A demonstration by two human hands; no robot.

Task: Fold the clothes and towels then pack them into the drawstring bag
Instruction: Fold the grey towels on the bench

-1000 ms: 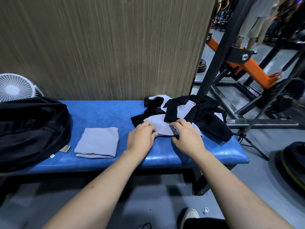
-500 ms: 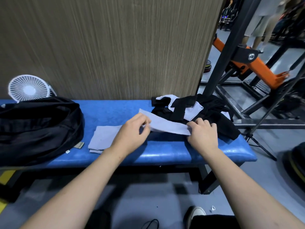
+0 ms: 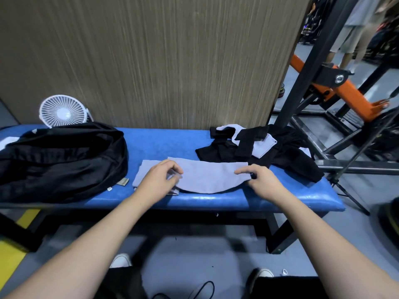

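Observation:
A light grey towel [image 3: 207, 176] is stretched sideways over the blue bench [image 3: 216, 200]. My left hand [image 3: 160, 179] pinches its left end and my right hand [image 3: 262, 180] grips its right end. Under the left end lies a folded grey towel [image 3: 142, 173], partly covered. A heap of black and white clothes [image 3: 254, 147] sits at the bench's right end, just behind the stretched towel. The black drawstring bag [image 3: 58, 158] lies slumped on the left of the bench.
A small white fan [image 3: 62, 111] stands behind the bag against the wood-grain wall panel [image 3: 151, 61]. A black and orange gym machine frame [image 3: 323, 87] stands right of the bench. A small tag [image 3: 123, 181] lies beside the bag. My shoes [image 3: 122, 260] are below.
The grey towel was pulled out of the clothes heap, spread wider between both hands and carried left, now over the folded towel. The view has shifted left.

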